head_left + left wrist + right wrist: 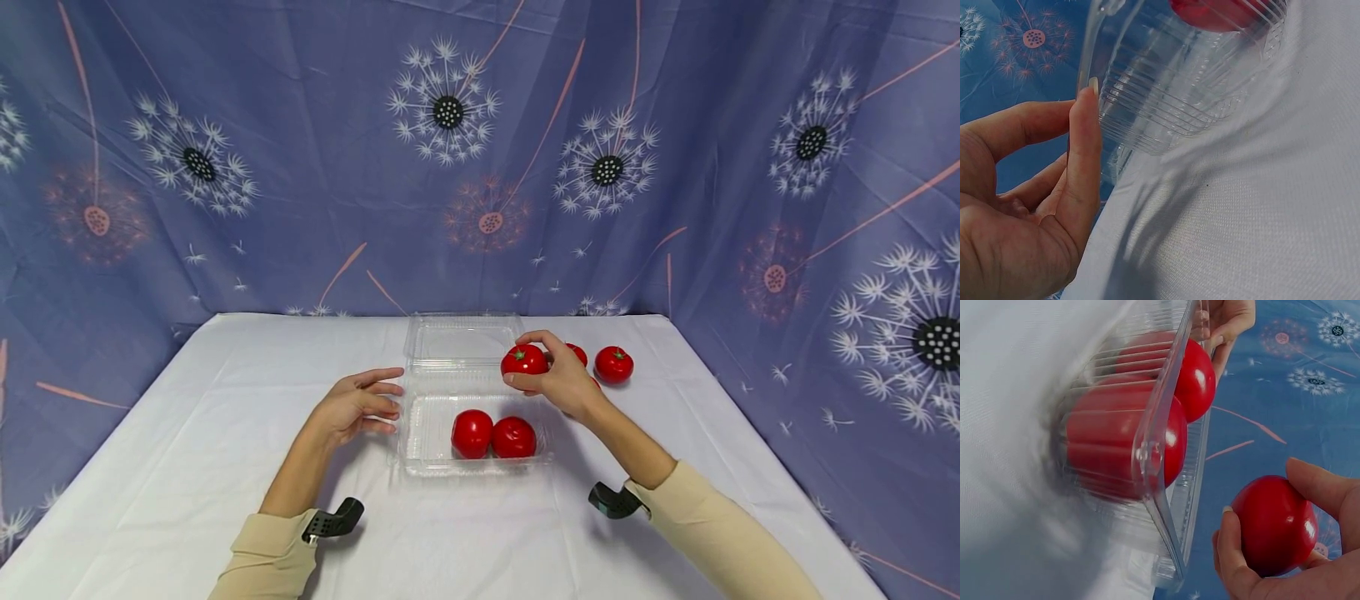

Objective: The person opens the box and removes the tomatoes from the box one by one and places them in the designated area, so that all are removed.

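My right hand (562, 379) holds a red tomato (522, 360) by its sides, above the right rear part of a clear plastic clamshell box (427, 425). In the right wrist view the thumb and fingers curl round this tomato (1275, 525). Two more tomatoes sit side by side in the box's base, one nearer the middle (472, 434) and one at the right (514, 437). My left hand (360, 404) is at the box's left side, fingers extended. The left wrist view shows a fingertip (1088, 103) right at the rim.
The box's lid (465, 340) lies open behind its base. Right of the lid, a tomato (614, 365) rests on the white tablecloth (225, 417); another tomato (577, 354) is partly hidden behind my right hand. A blue dandelion-print curtain (322, 167) hangs behind the table.
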Demonstrator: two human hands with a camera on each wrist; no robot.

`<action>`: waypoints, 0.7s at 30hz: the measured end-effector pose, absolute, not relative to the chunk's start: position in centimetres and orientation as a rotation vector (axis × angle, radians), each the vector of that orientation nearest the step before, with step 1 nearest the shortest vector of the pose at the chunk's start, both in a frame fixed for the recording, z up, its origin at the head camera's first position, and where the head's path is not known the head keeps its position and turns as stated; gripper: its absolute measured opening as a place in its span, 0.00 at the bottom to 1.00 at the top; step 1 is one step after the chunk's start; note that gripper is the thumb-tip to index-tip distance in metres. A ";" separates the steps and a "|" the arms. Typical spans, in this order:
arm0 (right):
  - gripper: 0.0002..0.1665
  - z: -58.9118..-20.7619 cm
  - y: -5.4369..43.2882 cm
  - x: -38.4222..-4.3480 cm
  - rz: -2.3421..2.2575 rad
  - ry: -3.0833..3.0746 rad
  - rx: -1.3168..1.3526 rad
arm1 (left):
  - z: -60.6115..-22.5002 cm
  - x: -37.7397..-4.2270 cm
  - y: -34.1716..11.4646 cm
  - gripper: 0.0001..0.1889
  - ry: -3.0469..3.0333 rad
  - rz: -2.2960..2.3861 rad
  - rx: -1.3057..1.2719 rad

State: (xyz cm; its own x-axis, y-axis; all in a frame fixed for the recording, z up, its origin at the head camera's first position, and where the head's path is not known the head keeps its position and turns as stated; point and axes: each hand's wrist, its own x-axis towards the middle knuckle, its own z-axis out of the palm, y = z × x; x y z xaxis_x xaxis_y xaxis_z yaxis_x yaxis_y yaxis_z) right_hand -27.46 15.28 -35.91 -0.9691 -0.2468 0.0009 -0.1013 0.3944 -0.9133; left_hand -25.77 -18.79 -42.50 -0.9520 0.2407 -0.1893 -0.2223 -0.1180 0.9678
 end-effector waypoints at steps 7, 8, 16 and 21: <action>0.37 -35.6 16.1 -27.4 -1.529 2.596 -0.339 | -42.6 -25.8 -18.8 0.40 1.858 2.135 0.019; 0.37 -35.5 16.3 -27.4 -1.522 2.596 -0.341 | -42.6 -25.8 -18.8 0.40 1.857 2.135 0.020; 0.37 -34.8 17.7 -27.3 -1.454 2.653 -0.297 | -42.6 -25.8 -18.9 0.40 1.863 2.133 0.017; 0.37 -34.5 19.0 -27.4 -1.403 2.725 -0.302 | -42.5 -25.8 -18.8 0.40 1.872 2.126 0.023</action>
State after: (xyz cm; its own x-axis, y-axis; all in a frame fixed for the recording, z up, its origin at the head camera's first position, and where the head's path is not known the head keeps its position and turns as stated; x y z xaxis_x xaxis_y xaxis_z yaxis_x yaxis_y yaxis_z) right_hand -27.39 18.96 -34.51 -0.9789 -0.2013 0.0345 -0.1450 0.5659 -0.8116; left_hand -25.76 -18.78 -42.55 -0.9526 0.2386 -0.1887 -0.2175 -0.1004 0.9709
